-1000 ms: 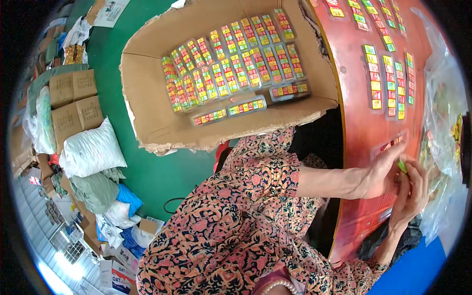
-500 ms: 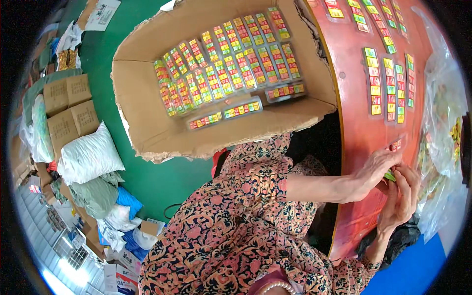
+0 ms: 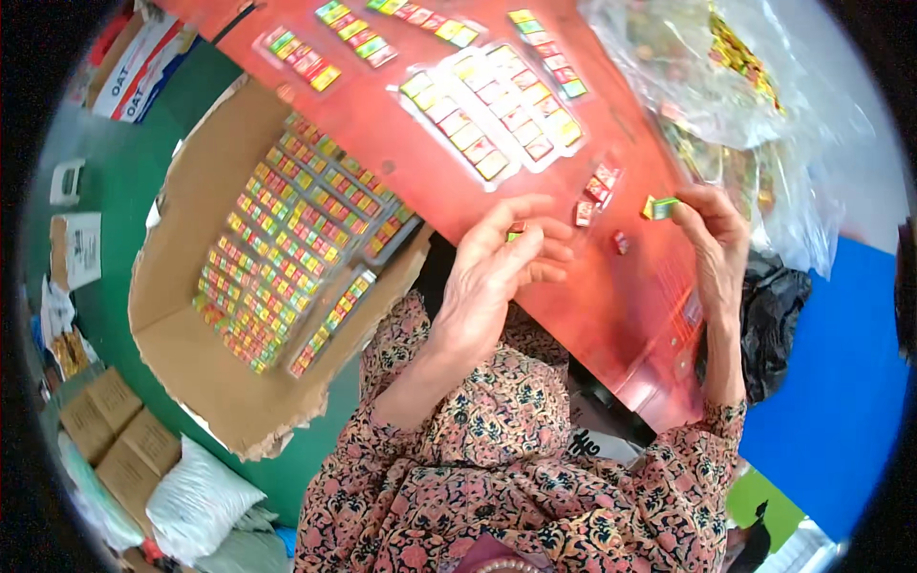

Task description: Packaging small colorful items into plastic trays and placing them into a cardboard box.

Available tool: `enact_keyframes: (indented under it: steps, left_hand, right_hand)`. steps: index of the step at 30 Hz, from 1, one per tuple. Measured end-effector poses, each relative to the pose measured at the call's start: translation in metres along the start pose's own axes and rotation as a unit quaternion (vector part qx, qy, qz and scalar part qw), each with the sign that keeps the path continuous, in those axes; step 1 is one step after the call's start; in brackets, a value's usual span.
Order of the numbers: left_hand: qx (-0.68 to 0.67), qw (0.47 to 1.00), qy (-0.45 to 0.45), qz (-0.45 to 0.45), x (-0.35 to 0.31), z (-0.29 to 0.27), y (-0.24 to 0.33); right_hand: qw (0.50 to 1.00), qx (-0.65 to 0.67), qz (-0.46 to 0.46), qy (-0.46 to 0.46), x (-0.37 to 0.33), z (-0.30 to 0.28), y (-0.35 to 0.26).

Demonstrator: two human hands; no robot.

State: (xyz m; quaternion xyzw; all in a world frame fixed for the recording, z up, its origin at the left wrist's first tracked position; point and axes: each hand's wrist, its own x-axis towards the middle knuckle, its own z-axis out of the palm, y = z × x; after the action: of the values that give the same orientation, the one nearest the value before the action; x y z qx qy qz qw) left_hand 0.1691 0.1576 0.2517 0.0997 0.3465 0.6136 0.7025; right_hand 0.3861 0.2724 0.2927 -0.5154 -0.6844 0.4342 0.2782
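Between thumb and fingers of my left hand [image 3: 497, 267] sits a small red and green-yellow piece [image 3: 517, 230], mostly covered by the fingers. My right hand [image 3: 712, 234] pinches a small green and yellow packet [image 3: 659, 207] at its fingertips, above the red table. A short clear strip tray [image 3: 597, 194] with a few small red and white squares lies between the hands. One loose small red piece [image 3: 621, 243] rests below that tray.
Filled clear trays [image 3: 454, 124] of coloured squares lie farther along the red table [image 3: 382, 134]. At left, a large cardboard box [image 3: 177, 315] holds rows of filled trays. Clear plastic bags [image 3: 659, 57] and a black bag [image 3: 769, 325] border the right side.
The view has turned, so the box now appears lower and farther left. My hands, close together before, are now apart, the right one holding the green and yellow packet away from the left.
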Motion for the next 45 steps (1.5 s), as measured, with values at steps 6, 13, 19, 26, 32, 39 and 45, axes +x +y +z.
enact_keyframes:
  steps: [6,13,19,26,32,39,45]
  left_hand:
    - [0.179,0.983,0.021,0.032,0.012,0.001,-0.014]
    - [0.616,0.725,-0.008,0.308,0.05,0.014,-0.032]
    - [0.731,0.632,-0.012,0.257,0.058,0.015,-0.034]
    - [0.745,0.63,-0.033,0.217,0.058,0.016,-0.018]
    - [0.76,0.612,-0.091,0.201,0.061,0.01,-0.007]
    - [0.734,0.622,-0.092,0.256,0.056,0.008,-0.011]
    - [0.729,0.641,-0.066,0.23,0.054,0.008,-0.014]
  right_hand:
    - [0.995,-0.076,-0.062,-0.035,0.015,0.019,0.008]
    - [0.932,-0.215,-0.279,-0.085,0.032,0.035,0.011]
    - [0.927,-0.204,-0.298,-0.104,0.035,0.04,0.022]
    - [0.955,-0.15,-0.23,-0.114,0.04,0.03,0.016]
    - [0.896,-0.23,-0.348,-0.152,0.04,0.043,0.015]
    - [0.906,-0.204,-0.337,-0.152,0.038,0.049,0.021]
    - [0.906,-0.236,-0.328,-0.129,0.035,0.047,0.037]
